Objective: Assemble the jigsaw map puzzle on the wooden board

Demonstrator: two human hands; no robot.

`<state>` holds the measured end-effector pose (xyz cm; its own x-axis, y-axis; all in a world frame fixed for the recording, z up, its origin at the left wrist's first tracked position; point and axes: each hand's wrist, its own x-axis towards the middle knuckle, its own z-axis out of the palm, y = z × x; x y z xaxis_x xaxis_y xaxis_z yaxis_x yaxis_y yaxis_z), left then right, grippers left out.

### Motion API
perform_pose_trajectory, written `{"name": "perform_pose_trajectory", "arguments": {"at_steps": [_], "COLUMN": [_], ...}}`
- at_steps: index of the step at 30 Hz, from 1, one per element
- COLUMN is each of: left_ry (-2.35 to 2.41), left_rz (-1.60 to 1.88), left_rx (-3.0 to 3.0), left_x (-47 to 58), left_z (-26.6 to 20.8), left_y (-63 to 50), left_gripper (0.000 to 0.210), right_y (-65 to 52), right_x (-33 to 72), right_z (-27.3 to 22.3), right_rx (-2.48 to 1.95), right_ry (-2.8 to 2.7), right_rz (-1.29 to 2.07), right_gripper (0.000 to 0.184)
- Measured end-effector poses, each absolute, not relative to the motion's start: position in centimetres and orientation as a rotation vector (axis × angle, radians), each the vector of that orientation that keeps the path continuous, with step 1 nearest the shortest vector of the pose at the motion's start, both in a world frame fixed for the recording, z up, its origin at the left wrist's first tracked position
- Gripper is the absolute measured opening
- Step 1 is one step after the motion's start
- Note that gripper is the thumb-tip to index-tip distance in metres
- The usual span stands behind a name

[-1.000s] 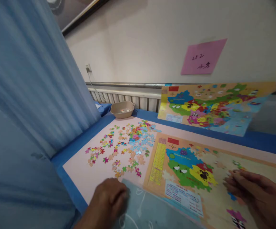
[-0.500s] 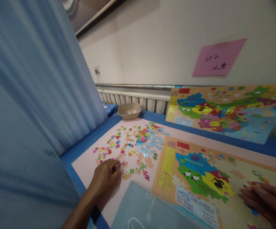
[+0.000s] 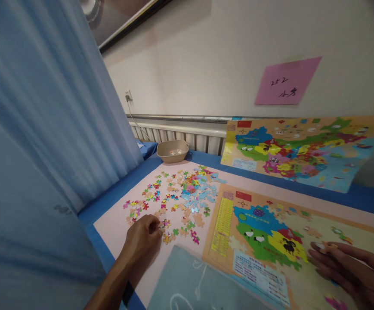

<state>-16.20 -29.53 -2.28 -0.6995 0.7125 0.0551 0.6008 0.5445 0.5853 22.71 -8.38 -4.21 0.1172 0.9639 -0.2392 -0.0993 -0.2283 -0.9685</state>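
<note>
My left hand (image 3: pixel 144 236) rests on the pink sheet at the near edge of the loose puzzle pieces (image 3: pixel 165 224). Its fingers are curled together, and whatever lies under the fingertips is hidden. On the right, my right hand (image 3: pixel 351 267) pinches a small, pale orange puzzle piece (image 3: pixel 325 246) between thumb and fingers. That hand hovers over the partly filled map puzzle board (image 3: pixel 218 254), right of the yellow region with a dark horned animal. The blue, green and yellow regions on the board's left are joined; bare backing shows further right.
A finished map picture (image 3: pixel 277 146) leans against the wall behind the board. A beige basket (image 3: pixel 173 158) with a few pieces stands at the back. A grey-green sheet or cover (image 3: pixel 199 284) lies in front. The blue curtain (image 3: pixel 44 129) hangs close on the left.
My right hand has shifted slightly left and up with the puzzle piece, turning so the piece shows more. My left hand stays nearly in place. The whole view has shifted a little.
</note>
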Motion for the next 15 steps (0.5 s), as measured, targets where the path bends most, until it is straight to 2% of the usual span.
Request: {"name": "perform_pose_trajectory", "arguments": {"at_steps": [4,9,15], "left_ry": [2.538,2.458,2.356], "left_rz": [0.99,1.113,1.246], "left_rx": [1.033,0.98,0.893], "left_x": [-16.1,-16.1,-15.9], "left_z": [-3.0,-3.4,-4.0], "left_y": [-29.6,-29.8,-29.8], "left_gripper": [0.005,0.009,0.006], "right_y": [-8.4,-9.6,-10.1], "right_x": [22.7,21.5,20.8], "right_z": [-5.0,-3.4,-2.4], "right_rx": [-1.31,-1.322,-1.329], "right_ry": [-0.883,-0.819,-0.755], "right_rz": [1.417,1.424,1.437], "right_gripper": [0.039,0.051,0.045]}}
